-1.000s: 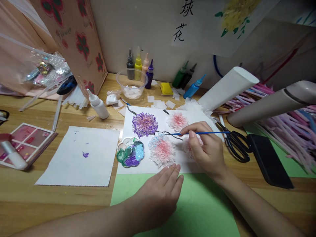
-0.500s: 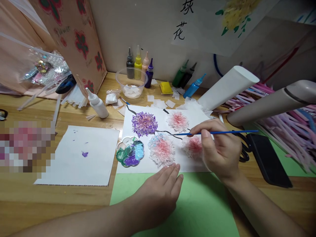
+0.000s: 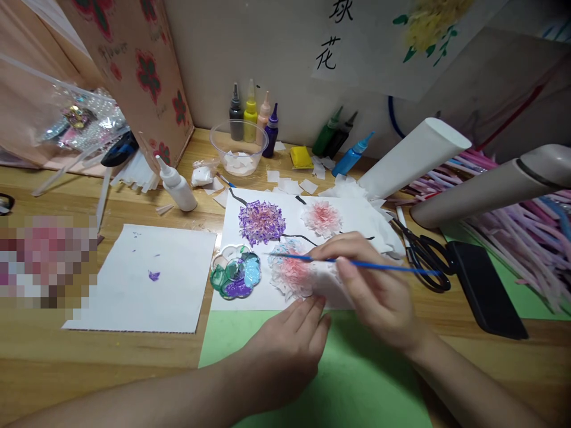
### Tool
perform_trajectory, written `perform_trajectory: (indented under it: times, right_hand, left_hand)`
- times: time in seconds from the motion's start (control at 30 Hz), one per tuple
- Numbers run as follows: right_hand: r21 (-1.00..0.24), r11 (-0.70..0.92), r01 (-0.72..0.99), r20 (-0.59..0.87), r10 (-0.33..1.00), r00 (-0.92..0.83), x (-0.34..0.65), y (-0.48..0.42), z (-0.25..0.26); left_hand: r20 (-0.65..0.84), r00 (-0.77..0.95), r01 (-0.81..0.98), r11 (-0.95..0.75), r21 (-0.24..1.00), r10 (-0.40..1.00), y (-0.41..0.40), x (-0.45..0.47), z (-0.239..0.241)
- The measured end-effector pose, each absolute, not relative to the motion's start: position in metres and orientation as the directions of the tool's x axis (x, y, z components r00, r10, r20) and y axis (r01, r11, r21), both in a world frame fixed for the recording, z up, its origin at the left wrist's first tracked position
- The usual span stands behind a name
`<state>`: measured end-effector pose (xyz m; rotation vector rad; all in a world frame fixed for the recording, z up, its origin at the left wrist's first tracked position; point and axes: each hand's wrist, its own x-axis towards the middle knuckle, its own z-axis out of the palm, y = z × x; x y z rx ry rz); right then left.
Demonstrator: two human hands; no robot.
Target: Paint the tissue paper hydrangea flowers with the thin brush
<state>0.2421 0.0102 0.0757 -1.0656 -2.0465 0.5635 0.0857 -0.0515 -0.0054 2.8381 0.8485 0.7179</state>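
Observation:
My right hand [image 3: 370, 285] pinches a thin blue paintbrush [image 3: 383, 266], its tip reaching left over a pink and blue tissue flower [image 3: 289, 274] on the white sheet [image 3: 294, 208]. The sheet also carries a purple flower [image 3: 262, 222] and a pink flower [image 3: 321, 217] joined by black stems. My left hand [image 3: 285, 351] rests flat on the green paper [image 3: 357, 380], fingers stretched out and touching the sheet's lower edge. A flower-shaped palette [image 3: 235, 272] with green, blue and purple paint lies left of the brush tip.
A blank white paper [image 3: 147, 279] with purple spots lies at left. A glue bottle [image 3: 177, 187], a clear bowl [image 3: 238, 148], several paint bottles [image 3: 252, 116], black scissors [image 3: 423, 252], a black case [image 3: 486, 291] and a white tube [image 3: 413, 157] surround the sheet.
My right hand has swung left and down with the brush, so the tip now points over the pink and blue flower near the palette. My left hand has stayed put.

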Motion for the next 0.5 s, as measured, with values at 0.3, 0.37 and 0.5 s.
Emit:
perform_trajectory:
  times: [0.3, 0.37, 0.5]
  right_hand:
    - [-0.621, 0.638, 0.456, 0.333, 0.741, -0.582, 0.226, 0.000, 0.071]
    - [-0.616, 0.643, 0.455, 0.340, 0.738, -0.583, 0.228, 0.001, 0.073]
    - [-0.617, 0.591, 0.519, 0.421, 0.806, -0.417, 0.240, 0.005, 0.079]
  left_hand:
    - [0.397, 0.747, 0.477, -0.846, 0.239, 0.533, -0.049, 0.086, -0.004]
    - [0.414, 0.737, 0.473, -0.845, 0.249, 0.534, -0.049, 0.086, -0.003]
    - [0.417, 0.731, 0.485, -0.842, 0.238, 0.540, -0.050, 0.085, -0.003]
